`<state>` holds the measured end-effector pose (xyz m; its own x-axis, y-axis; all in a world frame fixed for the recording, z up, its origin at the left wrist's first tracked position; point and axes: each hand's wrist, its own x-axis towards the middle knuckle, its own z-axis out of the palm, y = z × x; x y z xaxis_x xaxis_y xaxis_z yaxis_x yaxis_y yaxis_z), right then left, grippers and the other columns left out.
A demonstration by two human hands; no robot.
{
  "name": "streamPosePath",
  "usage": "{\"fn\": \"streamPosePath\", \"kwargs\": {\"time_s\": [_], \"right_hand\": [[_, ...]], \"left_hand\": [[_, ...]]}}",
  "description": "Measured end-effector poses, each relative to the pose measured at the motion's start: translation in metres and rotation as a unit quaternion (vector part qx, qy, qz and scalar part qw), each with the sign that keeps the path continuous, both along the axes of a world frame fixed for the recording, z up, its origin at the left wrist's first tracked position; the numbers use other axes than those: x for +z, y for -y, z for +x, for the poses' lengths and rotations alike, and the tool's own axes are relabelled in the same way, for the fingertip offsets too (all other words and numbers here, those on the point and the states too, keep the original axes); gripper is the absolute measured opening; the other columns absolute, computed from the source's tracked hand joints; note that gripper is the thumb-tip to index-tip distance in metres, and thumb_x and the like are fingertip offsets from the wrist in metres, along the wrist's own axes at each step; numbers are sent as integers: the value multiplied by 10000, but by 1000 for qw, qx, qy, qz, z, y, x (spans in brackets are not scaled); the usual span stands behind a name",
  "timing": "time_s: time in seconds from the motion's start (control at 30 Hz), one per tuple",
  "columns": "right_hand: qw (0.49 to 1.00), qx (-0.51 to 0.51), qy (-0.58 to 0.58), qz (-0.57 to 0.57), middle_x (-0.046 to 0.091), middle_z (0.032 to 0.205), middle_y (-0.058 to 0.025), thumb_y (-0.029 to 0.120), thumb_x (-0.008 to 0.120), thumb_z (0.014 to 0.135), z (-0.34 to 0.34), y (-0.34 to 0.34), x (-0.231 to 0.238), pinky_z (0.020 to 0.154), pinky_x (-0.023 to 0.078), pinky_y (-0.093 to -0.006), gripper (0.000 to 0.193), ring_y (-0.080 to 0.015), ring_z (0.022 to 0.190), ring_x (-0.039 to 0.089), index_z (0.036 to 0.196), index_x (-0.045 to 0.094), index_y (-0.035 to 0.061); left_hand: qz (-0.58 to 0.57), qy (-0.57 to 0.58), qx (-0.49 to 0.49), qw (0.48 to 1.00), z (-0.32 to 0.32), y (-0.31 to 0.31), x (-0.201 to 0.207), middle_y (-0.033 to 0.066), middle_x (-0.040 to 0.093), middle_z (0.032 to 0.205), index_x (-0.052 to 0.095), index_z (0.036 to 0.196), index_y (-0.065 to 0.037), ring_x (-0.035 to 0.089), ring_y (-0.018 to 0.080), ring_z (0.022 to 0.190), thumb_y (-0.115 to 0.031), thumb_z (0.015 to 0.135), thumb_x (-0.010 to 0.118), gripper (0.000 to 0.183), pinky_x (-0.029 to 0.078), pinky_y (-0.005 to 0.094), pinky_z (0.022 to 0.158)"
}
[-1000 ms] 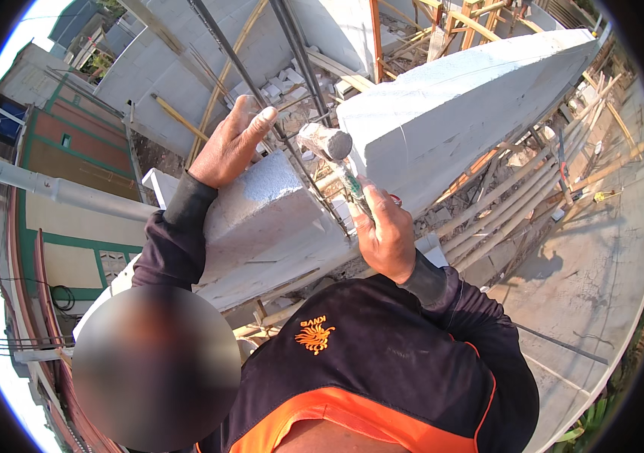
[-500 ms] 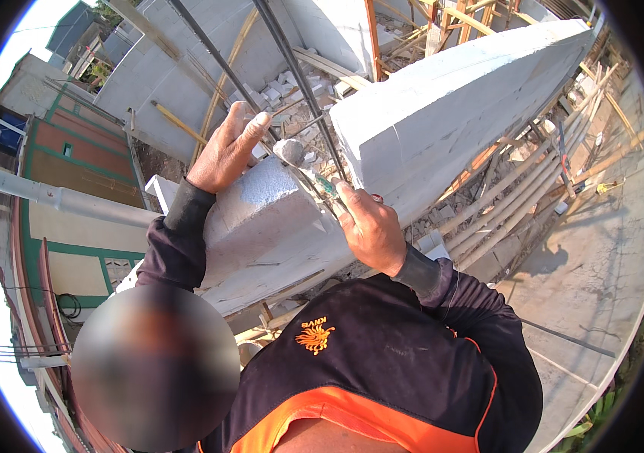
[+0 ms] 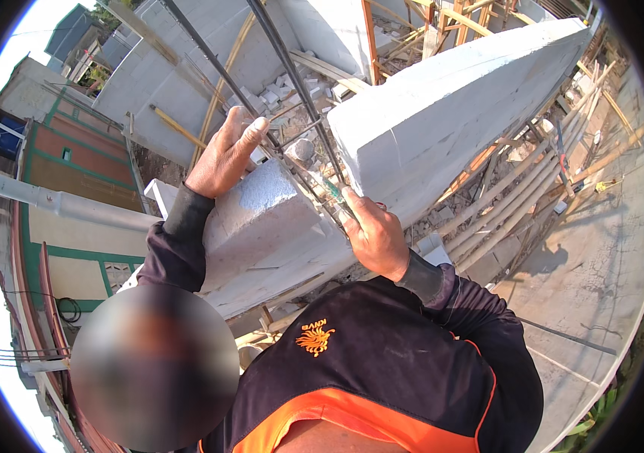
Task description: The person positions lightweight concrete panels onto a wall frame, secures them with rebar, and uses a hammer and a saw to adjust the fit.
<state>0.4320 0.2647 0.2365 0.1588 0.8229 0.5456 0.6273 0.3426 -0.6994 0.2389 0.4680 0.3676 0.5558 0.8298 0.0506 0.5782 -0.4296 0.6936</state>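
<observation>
My left hand (image 3: 225, 155) is raised over the near end of the pale block wall (image 3: 261, 189), fingers and thumb apart, beside a dark steel bar. My right hand (image 3: 373, 234) is closed around a slim tool with a green part (image 3: 332, 189), at the gap between two wall sections. A rounded grey lump (image 3: 301, 149) shows at the tool's far end; whether it belongs to the tool or sits on it, I cannot tell. Upright steel bars (image 3: 295, 68) with cross ties rise from the gap. My right fingertips are partly hidden.
A second white block wall (image 3: 458, 98) runs off to the far right. Bamboo poles (image 3: 503, 196) lie beyond it, next to a concrete pavement (image 3: 579, 287). Broken blocks (image 3: 280, 90) litter the ground behind the bars. A grey pipe (image 3: 65, 202) crosses on the left.
The grey lump and the tool have shifted slightly right, deeper into the gap among the bars. My right hand has moved a little toward me; my left hand is almost still.
</observation>
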Motion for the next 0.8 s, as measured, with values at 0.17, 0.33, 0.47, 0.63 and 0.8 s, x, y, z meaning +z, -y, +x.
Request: {"fn": "streamPosePath", "kwargs": {"time_s": [0.17,0.33,0.47,0.63,0.8], "right_hand": [[990,-4,-27,137,680,1097,-229,-20,654,841,2,7,16,742,572,-430,527,-379,920,698,1349,514,-41],[999,27,-18,-8,657,1125,-274,23,652,894,4,12,2,773,556,-464,443,-455,927,675,1301,507,-76],[987,-23,-43,151,682,1047,-212,12,660,857,2,0,18,711,561,-432,498,-374,897,694,1338,532,-17],[1000,22,11,-19,671,1044,-227,47,655,883,2,10,-4,734,553,-448,494,-407,887,682,1353,521,-30],[997,-8,38,72,651,1114,-291,50,613,908,22,22,25,783,551,-454,488,-440,889,675,1364,494,-78]], "left_hand": [[-15,-18,3,1000,7,6,6,352,524,1355,166,1526,147,691,279,954,-717,928,504,1104,568,321,760],[61,-10,-10,998,-6,-10,-11,361,527,1347,163,1525,148,700,298,966,-721,926,503,1109,575,320,729],[28,-19,-9,999,4,0,1,369,503,1370,169,1525,147,672,332,1043,-712,932,500,1095,559,361,848],[-7,-6,-7,1000,-3,-6,-5,359,544,1317,174,1517,158,685,324,968,-703,943,485,1081,542,396,902],[9,-32,-14,999,7,6,5,336,655,1070,209,1491,183,695,286,837,-674,965,477,1041,552,410,795]]}}
